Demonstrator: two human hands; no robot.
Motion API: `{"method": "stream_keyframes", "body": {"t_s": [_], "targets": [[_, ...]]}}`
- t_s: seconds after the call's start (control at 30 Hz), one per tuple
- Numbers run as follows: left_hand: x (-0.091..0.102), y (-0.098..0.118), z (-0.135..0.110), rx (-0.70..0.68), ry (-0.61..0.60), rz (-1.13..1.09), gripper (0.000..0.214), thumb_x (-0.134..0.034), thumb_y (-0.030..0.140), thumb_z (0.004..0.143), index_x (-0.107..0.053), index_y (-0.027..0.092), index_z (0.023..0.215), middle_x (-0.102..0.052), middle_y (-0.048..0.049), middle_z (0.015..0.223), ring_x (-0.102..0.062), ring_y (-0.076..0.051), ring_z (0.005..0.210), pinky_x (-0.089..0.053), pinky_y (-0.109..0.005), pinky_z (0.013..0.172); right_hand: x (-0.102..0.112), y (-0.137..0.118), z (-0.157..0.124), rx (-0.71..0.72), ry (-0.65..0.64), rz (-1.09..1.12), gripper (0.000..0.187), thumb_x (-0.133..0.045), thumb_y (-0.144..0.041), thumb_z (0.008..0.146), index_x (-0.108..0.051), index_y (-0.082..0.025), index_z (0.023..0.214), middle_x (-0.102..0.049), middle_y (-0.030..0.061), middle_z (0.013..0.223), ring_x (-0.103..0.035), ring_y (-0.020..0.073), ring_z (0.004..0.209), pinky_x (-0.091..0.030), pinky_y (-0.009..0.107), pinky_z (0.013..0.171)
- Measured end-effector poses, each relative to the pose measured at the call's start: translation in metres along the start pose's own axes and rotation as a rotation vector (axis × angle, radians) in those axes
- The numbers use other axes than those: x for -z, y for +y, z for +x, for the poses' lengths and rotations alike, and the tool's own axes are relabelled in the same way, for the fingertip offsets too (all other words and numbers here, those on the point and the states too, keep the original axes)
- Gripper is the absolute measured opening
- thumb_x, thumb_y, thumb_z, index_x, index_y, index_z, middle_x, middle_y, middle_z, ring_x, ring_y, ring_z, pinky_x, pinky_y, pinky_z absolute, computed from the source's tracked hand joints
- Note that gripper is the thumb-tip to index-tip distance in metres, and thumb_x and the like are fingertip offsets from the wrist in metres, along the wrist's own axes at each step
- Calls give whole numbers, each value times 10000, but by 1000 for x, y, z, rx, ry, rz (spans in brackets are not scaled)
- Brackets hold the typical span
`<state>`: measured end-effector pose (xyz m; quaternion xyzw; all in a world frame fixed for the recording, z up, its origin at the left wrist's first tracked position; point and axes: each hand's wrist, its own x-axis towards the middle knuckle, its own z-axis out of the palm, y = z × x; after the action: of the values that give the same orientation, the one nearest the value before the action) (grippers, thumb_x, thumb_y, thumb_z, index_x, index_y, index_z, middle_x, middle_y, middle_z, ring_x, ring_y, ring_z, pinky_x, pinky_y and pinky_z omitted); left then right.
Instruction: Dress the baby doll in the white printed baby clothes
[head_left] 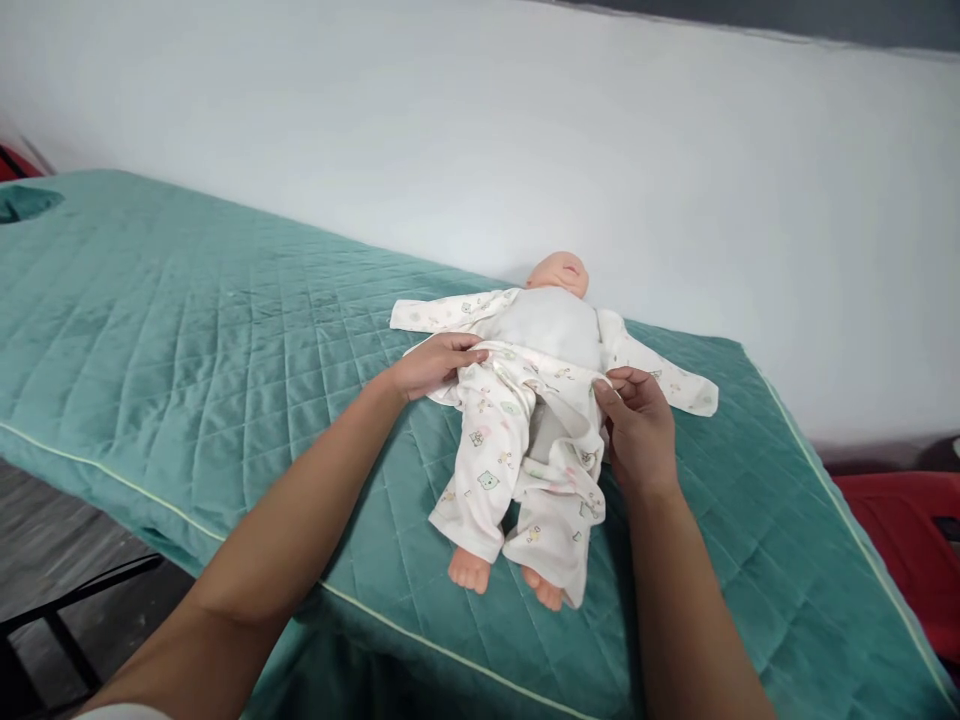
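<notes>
A baby doll [561, 274] lies on its back, its head toward the wall and its bare feet toward me. White printed baby clothes [487, 450] cover its legs, and long sleeves spread out on both sides; the grey chest [547, 318] is exposed. At the doll's waist, my left hand [436, 366] pinches the cloth edge between thumb and fingers. On the opposite side of the waist, my right hand [636, 425] grips the same garment's edge. Between the legs the cloth is loose and folded, showing some grey body underneath.
Beneath the doll is a bed with a green quilted cover [225, 330], set against a white wall [450, 130]. A red object [904, 540] stands beyond the bed's right edge. Dark metal legs [82, 600] show over the grey floor at lower left.
</notes>
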<state>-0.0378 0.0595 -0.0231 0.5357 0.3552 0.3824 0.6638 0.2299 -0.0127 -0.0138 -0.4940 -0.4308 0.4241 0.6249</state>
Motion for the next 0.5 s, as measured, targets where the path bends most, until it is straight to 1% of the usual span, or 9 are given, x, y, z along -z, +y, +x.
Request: {"method": "stream_keyframes", "body": {"t_s": [0.13, 0.23, 0.3, 0.37, 0.5], "targets": [[0, 2, -1, 8, -3, 27, 278, -800, 378, 706, -732, 160, 865, -685, -60, 871, -618, -162, 779, -482, -278, 711, 1, 6, 2, 132, 94, -121, 316, -781, -347, 740, -568, -238, 945, -573, -63, 781, -477, 75, 554, -374, 217, 532], [0, 1, -2, 23, 2, 68, 246, -785, 361, 709, -728, 164, 843, -682, -51, 851, -614, -156, 759, -475, -267, 685, 5, 8, 5, 173, 131, -210, 297, -766, -357, 760, -577, -238, 956, -575, -56, 799, -495, 78, 577, -381, 213, 540], [-1, 2, -2, 24, 19, 78, 249, -780, 367, 708, -723, 164, 839, -676, -44, 838, -609, -152, 749, -472, -259, 671, 8, 7, 7, 138, 98, -250, 299, -764, -379, 756, -588, -237, 953, -589, -48, 808, -514, 86, 594, -393, 213, 540], [-2, 3, -3, 20, 27, 72, 274, -784, 381, 703, -722, 160, 851, -675, -50, 844, -612, -159, 763, -481, -263, 680, 13, 5, 9, 57, 27, -281, 305, -766, -400, 742, -597, -234, 935, -615, -40, 809, -527, 94, 597, -400, 214, 529], [-1, 7, -7, 0, -34, 90, 294, -763, 427, 737, -716, 158, 845, -675, -68, 869, -617, -180, 811, -503, -292, 726, 23, -4, 8, -124, -120, -353, 296, -748, -405, 740, -593, -234, 927, -652, -36, 726, -519, 106, 538, -357, 208, 466]]}}
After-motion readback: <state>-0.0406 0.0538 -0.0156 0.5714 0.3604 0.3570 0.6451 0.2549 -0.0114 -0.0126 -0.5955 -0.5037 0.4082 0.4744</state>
